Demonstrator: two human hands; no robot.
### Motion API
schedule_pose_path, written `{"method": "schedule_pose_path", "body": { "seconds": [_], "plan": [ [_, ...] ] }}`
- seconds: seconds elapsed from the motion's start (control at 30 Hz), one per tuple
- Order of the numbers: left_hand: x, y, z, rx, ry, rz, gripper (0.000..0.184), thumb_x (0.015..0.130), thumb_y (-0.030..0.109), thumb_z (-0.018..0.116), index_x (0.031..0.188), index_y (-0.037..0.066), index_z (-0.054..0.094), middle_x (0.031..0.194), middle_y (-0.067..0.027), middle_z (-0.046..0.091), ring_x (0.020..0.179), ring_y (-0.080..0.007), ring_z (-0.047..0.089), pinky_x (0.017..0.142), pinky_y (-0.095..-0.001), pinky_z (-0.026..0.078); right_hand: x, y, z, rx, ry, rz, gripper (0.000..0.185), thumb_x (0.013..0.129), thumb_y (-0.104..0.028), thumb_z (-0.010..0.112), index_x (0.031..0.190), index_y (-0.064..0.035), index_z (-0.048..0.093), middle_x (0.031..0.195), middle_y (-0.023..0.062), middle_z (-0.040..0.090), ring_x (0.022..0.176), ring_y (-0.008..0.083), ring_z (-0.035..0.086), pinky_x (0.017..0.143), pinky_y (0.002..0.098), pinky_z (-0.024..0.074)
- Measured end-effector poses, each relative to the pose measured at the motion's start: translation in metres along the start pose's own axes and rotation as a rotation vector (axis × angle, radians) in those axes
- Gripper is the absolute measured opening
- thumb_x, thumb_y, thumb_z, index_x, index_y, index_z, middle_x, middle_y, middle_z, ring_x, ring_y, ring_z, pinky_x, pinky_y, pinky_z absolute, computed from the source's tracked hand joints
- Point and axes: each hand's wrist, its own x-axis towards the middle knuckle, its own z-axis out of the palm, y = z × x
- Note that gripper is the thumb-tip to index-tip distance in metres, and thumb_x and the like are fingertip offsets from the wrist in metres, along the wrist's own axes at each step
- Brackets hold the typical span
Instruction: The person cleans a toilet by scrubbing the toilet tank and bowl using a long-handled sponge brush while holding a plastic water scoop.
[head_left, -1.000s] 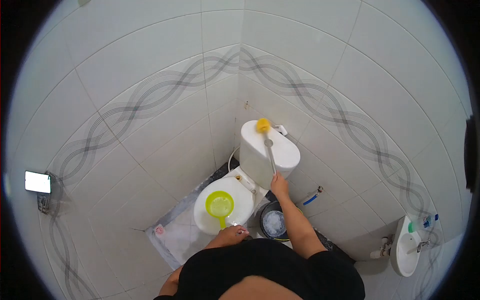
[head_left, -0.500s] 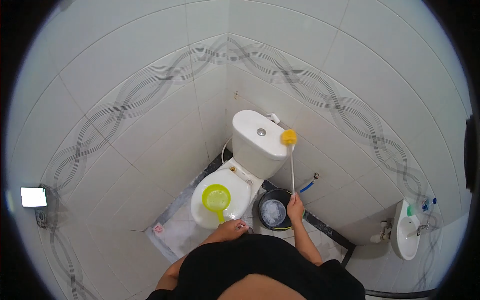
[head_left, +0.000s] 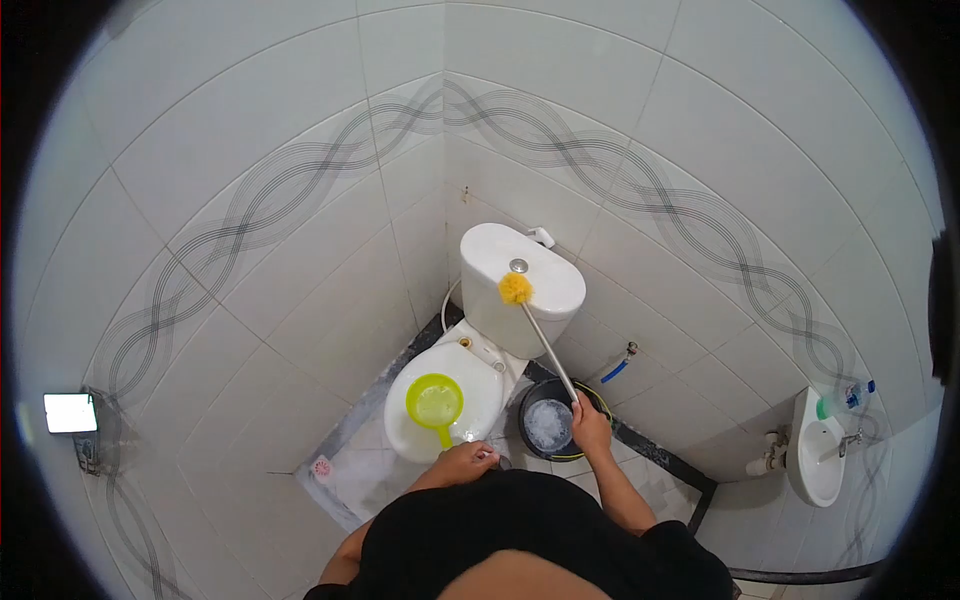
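My right hand (head_left: 591,427) is closed around the pale handle of a toilet brush (head_left: 548,346). Its yellow bristle head (head_left: 515,289) is raised and appears in front of the cistern (head_left: 500,250), below the flush button. A lime-green dipper (head_left: 434,400) appears over the white toilet lid (head_left: 402,432), its handle running down into my left hand (head_left: 466,462), whose fingers are curled closed. Part of that handle is hidden by the hand. Beside the toilet, below my right hand, stands a black bucket (head_left: 530,440) with foamy water (head_left: 549,425) inside.
A small white washbasin (head_left: 818,470) is on the right wall, with a plastic bottle (head_left: 852,396) by its tap. A short blue hose (head_left: 614,371) hangs from a wall tap. A pink drain cover (head_left: 321,468) lies on the floor at left. Tiled walls meet behind the cistern.
My right hand has tilted the brush, so its yellow head has swung left from the cistern's right end to near the flush button. My left hand and the dipper look almost unmoved.
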Motion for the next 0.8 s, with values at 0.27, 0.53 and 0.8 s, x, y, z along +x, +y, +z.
{"method": "schedule_pose_path", "body": {
  "seconds": [0.27,0.53,0.8],
  "plan": [
    [0.005,-0.013,0.004,-0.068,0.016,-0.002,0.039,0.081,0.042,0.052,0.1,0.008,0.058,0.092,-0.0125,0.062,0.085,-0.0257,0.06,0.074,-0.0329,0.046,0.006,0.027,0.049,0.289,0.173,-0.066,0.034,0.086,-0.029,0.043,0.113,-0.0106,0.053,0.093,0.0224,0.058,0.085,0.0398,0.056,0.074,0.0438,0.0454],
    [0.002,-0.001,0.004,-0.027,0.019,-0.017,0.039,0.081,0.042,0.052,0.099,0.008,0.058,0.092,-0.0128,0.062,0.087,-0.0258,0.059,0.076,-0.0335,0.045,-0.008,0.013,0.052,0.315,0.173,-0.148,0.03,0.086,-0.028,0.044,0.111,-0.0151,0.055,0.086,0.0216,0.059,0.081,0.038,0.058,0.069,0.0407,0.0461],
    [-0.002,-0.006,-0.001,-0.022,0.065,-0.119,0.04,0.08,0.043,0.052,0.1,0.009,0.059,0.092,-0.0112,0.063,0.087,-0.0255,0.06,0.077,-0.0335,0.045,0.002,0.054,0.049,0.36,0.283,-0.12,0.032,0.087,-0.024,0.043,0.11,-0.005,0.054,0.085,0.0213,0.06,0.077,0.0352,0.059,0.066,0.0385,0.0455]
  ]
}}
